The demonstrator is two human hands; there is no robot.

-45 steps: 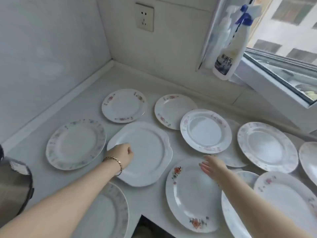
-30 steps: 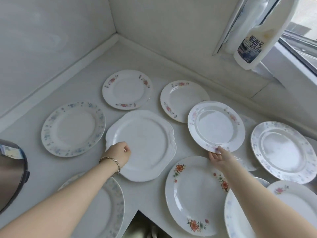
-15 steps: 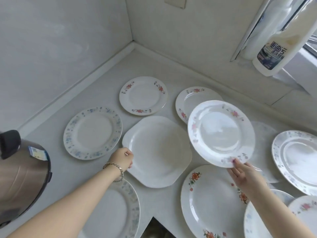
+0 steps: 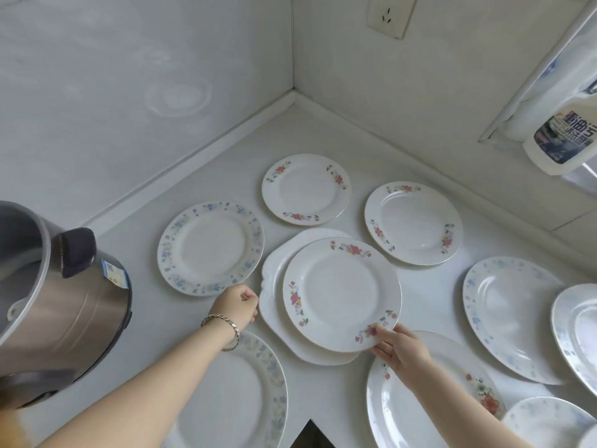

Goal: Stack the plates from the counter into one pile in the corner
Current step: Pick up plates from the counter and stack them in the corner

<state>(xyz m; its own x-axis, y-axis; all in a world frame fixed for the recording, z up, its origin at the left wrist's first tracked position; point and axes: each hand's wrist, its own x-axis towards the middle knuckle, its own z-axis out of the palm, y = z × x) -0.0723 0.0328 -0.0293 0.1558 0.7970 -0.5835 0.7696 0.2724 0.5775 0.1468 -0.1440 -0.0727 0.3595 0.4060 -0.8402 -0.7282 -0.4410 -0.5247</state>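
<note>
My right hand (image 4: 399, 349) grips the near rim of a round pink-flowered plate (image 4: 340, 294), which sits over the plain white scalloped plate (image 4: 274, 286). My left hand (image 4: 234, 307), with a bracelet on the wrist, pinches that scalloped plate's left edge. Around them lie a blue-flowered plate (image 4: 210, 248), a small pink-flowered plate (image 4: 305, 189) nearest the corner, another pink-flowered plate (image 4: 413, 223), a blue-patterned plate (image 4: 513, 318) at right, an orange-flowered plate (image 4: 429, 399) under my right arm and a blue-rimmed plate (image 4: 239, 396) under my left arm.
A steel pot (image 4: 48, 302) with a dark handle stands at the left counter edge. A spray bottle (image 4: 562, 137) stands on the window ledge at upper right. A wall socket (image 4: 389, 14) is above the corner. The counter (image 4: 284, 134) has a notch in its front edge.
My right hand picked the pink-flowered plate up from the right, carried it left and brought it down over the scalloped plate. My left hand stayed on the scalloped plate's edge.
</note>
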